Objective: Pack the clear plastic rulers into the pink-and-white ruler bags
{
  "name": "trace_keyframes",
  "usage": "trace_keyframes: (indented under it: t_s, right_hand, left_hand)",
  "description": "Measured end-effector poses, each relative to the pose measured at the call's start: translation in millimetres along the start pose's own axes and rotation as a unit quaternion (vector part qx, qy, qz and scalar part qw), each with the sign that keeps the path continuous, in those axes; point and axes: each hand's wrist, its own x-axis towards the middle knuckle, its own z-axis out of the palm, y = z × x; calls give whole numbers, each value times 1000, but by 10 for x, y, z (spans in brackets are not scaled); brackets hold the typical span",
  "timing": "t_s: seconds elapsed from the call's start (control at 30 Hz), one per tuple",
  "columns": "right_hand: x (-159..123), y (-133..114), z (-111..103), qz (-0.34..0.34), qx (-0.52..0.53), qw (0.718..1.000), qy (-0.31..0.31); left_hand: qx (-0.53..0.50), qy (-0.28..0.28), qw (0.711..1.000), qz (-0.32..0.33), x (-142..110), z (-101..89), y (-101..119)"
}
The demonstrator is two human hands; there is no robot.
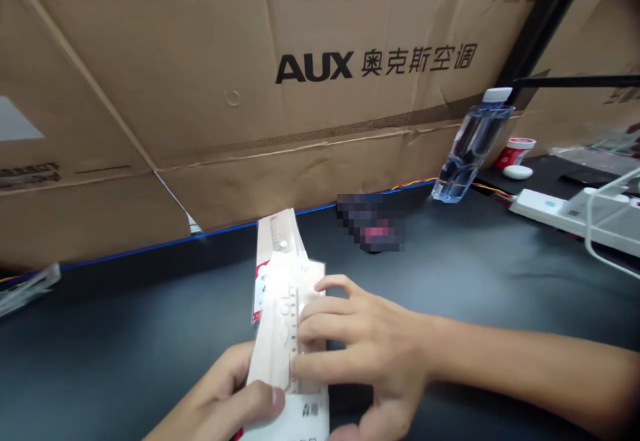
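Note:
A packaged ruler set (280,334) in a clear and white sleeve is in my left hand (230,391), its thumb pressed on the lower front. Numbers and cut-out shapes show through the sleeve. My right hand (365,341) comes in from the right, its fingers spread and bent, the tips touching the right side of the package face. Its thumb is low, near the bottom of the picture. Beyond the held package, and partly covered by it, is a further ruler packet or stack of packets (280,231) with a red and white label.
A large cardboard box (320,114) stands along the back of the dark table (150,334). A blurred-out dark object (370,224) lies before it. To the right are a tilted water bottle (473,144), a red-and-white tub (516,153) and a white power strip (550,207).

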Motion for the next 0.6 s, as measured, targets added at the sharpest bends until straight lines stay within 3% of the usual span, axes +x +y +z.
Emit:
trace_keyframes:
  t_s: [0.1,0.23,0.43,0.6]
  right_hand:
    - [0,-12,57,-26,0,1000,-2]
    - [5,-72,97,-17,-16,1000,-9]
    - [26,-123,88,-53,-22,998,10]
    - [71,-138,89,-85,-44,991,88]
  left_hand:
    - [-9,44,997,-66,-18,16,75]
    - [0,37,999,-36,-38,30,124]
    - [0,-30,1000,7,-7,5,91]
    - [-122,-159,980,-12,65,-3,140]
